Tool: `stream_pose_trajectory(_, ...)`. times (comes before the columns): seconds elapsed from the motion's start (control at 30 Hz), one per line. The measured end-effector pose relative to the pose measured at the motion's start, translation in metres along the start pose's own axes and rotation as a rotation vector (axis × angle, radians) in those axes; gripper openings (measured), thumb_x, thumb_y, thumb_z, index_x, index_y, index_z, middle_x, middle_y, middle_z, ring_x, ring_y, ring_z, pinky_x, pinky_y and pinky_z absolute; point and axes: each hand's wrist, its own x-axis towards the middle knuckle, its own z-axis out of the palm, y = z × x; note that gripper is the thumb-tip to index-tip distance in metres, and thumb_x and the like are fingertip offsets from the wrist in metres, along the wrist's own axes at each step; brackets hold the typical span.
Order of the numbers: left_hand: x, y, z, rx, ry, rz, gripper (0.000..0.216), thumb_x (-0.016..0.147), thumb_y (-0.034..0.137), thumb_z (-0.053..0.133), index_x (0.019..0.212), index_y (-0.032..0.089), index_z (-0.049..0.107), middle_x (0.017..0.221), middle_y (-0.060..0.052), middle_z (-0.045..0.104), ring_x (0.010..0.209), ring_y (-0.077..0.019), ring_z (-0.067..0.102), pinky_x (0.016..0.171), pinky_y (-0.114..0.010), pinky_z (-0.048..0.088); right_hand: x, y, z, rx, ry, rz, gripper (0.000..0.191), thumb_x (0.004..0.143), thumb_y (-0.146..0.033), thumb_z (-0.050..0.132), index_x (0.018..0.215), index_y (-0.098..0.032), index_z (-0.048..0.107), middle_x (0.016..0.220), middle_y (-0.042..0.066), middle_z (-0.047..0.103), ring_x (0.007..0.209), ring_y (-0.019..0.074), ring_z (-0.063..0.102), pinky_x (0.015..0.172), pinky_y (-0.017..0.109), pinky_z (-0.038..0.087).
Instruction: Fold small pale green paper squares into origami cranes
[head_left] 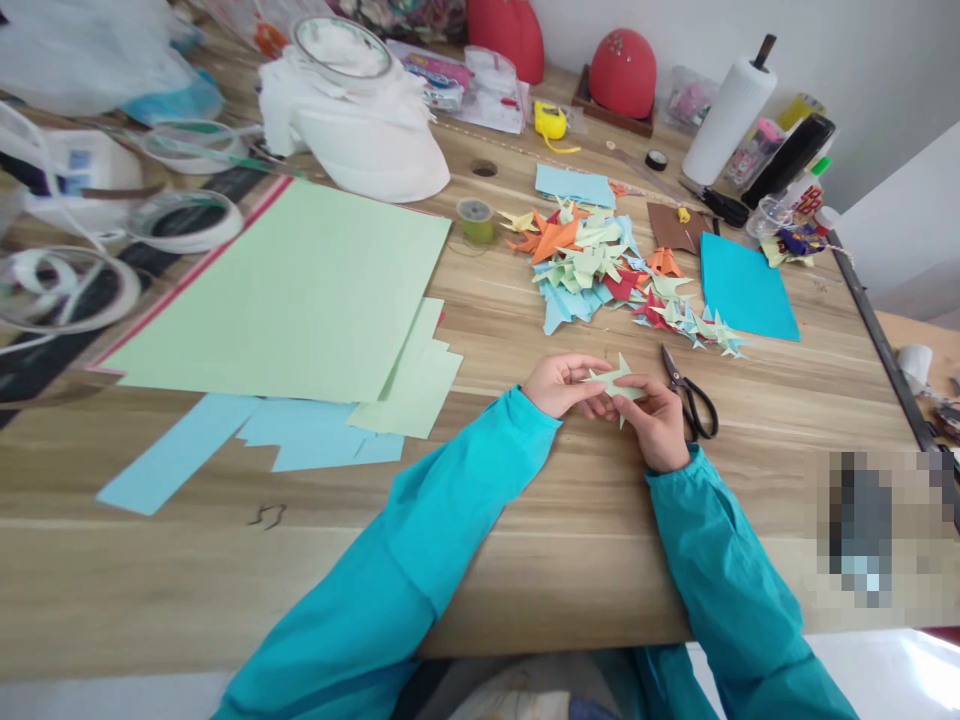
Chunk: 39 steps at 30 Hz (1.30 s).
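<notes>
Between my two hands is a small pale green origami crane (621, 377), folded with pointed tips. My left hand (564, 385) pinches it from the left, and my right hand (656, 420) grips it from the right with thumb and fingers. Part of the paper is hidden behind the fingers. Black-handled scissors (697, 400) lie on the table just right of my right hand. Beyond my hands spreads a heap of folded paper cranes (589, 260) in orange, green, blue and red.
Large green paper sheets (300, 290) lie at left, over blue paper strips (187, 450). Behind the heap are a thread spool (476, 220), a yellow tape measure (550, 120) and a white cap (360, 130). Bright blue paper (746, 285) sits at right near bottles.
</notes>
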Motion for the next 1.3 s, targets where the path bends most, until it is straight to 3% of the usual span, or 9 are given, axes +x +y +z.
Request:
stream_pose_trajectory(0.17, -0.001, 0.000, 0.001, 0.001, 0.019, 0.017, 0.049, 0.056, 0.024, 0.074, 0.099, 0.006, 0.056, 0.054, -0.004, 0.064, 0.046, -0.0163, 0.061, 0.040, -0.023, 0.047, 0.000, 0.000, 0.000, -0.021, -0.013, -0.016, 0.022, 0.070, -0.025, 0.065, 0.091, -0.020, 0.060, 0.062, -0.001, 0.065, 0.054, 0.0134, 0.060, 0.053, 0.027, 0.048)
stream_pose_trajectory(0.33, -0.003, 0.007, 0.000, -0.024, 0.025, -0.065, 0.046, 0.062, 0.020, 0.069, 0.105, 0.007, 0.056, 0.060, -0.007, 0.067, 0.051, -0.0177, 0.064, 0.041, -0.023, 0.048, 0.001, 0.000, 0.001, -0.049, 0.058, -0.044, 0.032, 0.070, -0.026, 0.064, 0.101, -0.022, 0.058, 0.057, -0.004, 0.061, 0.053, 0.0135, 0.060, 0.053, 0.027, 0.049)
stream_pose_trajectory(0.5, -0.005, 0.011, 0.001, -0.037, 0.001, -0.134, 0.042, 0.069, 0.020, 0.063, 0.108, 0.009, 0.055, 0.067, -0.010, 0.069, 0.058, -0.0197, 0.066, 0.044, -0.023, 0.049, 0.001, -0.001, 0.001, -0.069, 0.059, -0.068, 0.026, 0.072, -0.025, 0.062, 0.098, -0.021, 0.060, 0.056, -0.003, 0.060, 0.052, 0.0123, 0.060, 0.054, 0.026, 0.049)
stream_pose_trajectory(0.6, -0.004, 0.009, 0.002, -0.031, -0.009, -0.107, 0.048, 0.069, 0.026, 0.065, 0.111, 0.009, 0.053, 0.065, -0.010, 0.069, 0.059, -0.0204, 0.066, 0.047, -0.026, 0.050, 0.001, 0.001, -0.001, -0.035, 0.056, -0.060, 0.026, 0.071, -0.024, 0.063, 0.098, -0.021, 0.061, 0.056, -0.003, 0.061, 0.050, 0.0118, 0.058, 0.051, 0.026, 0.048)
stream_pose_trajectory(0.77, 0.002, -0.003, 0.002, -0.052, 0.131, 0.043, 0.051, 0.058, 0.031, 0.072, 0.101, 0.009, 0.058, 0.075, -0.007, 0.067, 0.066, -0.0172, 0.063, 0.057, -0.027, 0.051, 0.000, 0.000, -0.003, 0.015, -0.032, -0.019, 0.025, 0.071, -0.023, 0.064, 0.095, -0.021, 0.062, 0.059, -0.002, 0.064, 0.047, 0.0101, 0.056, 0.047, 0.024, 0.044)
stream_pose_trajectory(0.9, 0.003, -0.004, 0.000, 0.007, 0.101, 0.134, 0.055, 0.055, 0.026, 0.073, 0.104, 0.010, 0.056, 0.069, -0.002, 0.064, 0.064, -0.0112, 0.059, 0.062, -0.022, 0.047, -0.002, -0.003, -0.002, -0.032, -0.082, 0.000, 0.026, 0.069, -0.024, 0.065, 0.095, -0.021, 0.063, 0.059, -0.002, 0.063, 0.049, 0.0112, 0.057, 0.050, 0.025, 0.046)
stream_pose_trajectory(1.13, -0.002, 0.004, 0.001, 0.056, 0.095, 0.127, 0.055, 0.053, 0.017, 0.072, 0.105, 0.009, 0.054, 0.062, 0.001, 0.059, 0.057, -0.0106, 0.057, 0.057, -0.023, 0.047, 0.001, 0.001, 0.000, -0.033, 0.088, -0.061, 0.021, 0.069, -0.028, 0.065, 0.088, -0.021, 0.066, 0.064, 0.000, 0.063, 0.054, 0.0133, 0.057, 0.055, 0.030, 0.049)
stream_pose_trajectory(1.3, -0.003, 0.001, 0.002, 0.050, 0.015, 0.104, 0.060, 0.053, 0.017, 0.072, 0.108, 0.008, 0.050, 0.059, 0.003, 0.056, 0.056, -0.0123, 0.058, 0.057, -0.027, 0.050, 0.002, 0.001, 0.000, -0.032, 0.182, -0.085, 0.023, 0.067, -0.028, 0.067, 0.089, -0.022, 0.065, 0.066, 0.001, 0.064, 0.054, 0.0137, 0.056, 0.055, 0.030, 0.050)
